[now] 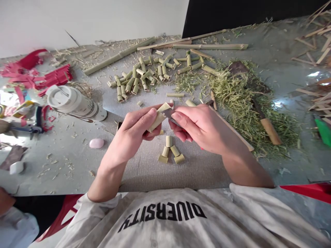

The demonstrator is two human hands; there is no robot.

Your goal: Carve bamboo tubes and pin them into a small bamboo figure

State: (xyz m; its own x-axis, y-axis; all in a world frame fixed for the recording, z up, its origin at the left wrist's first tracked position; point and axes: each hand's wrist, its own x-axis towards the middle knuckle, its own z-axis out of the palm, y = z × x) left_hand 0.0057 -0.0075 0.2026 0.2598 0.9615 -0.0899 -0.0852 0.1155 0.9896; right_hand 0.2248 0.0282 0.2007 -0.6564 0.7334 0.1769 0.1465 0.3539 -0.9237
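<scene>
My left hand (139, 124) is closed around a short, pale bamboo piece (158, 119), tilted up to the right. My right hand (194, 120) pinches a thin, dark grey flat piece (168, 113) against the upper end of that bamboo. Whether this flat piece is a blade or sandpaper I cannot tell, as the fingers cover most of it. Just below the hands, several cut bamboo pieces form a small figure (169, 141) with two spread legs on the grey mat (144, 172).
Beyond the hands lie a heap of bamboo segments (136, 81) and long bamboo poles (210, 46). To the right, a wooden-handled cleaver (270, 131) rests on green shavings (232, 89). At left are a white cup (74, 101), a pink oval object (96, 143) and red plastic pieces (57, 75).
</scene>
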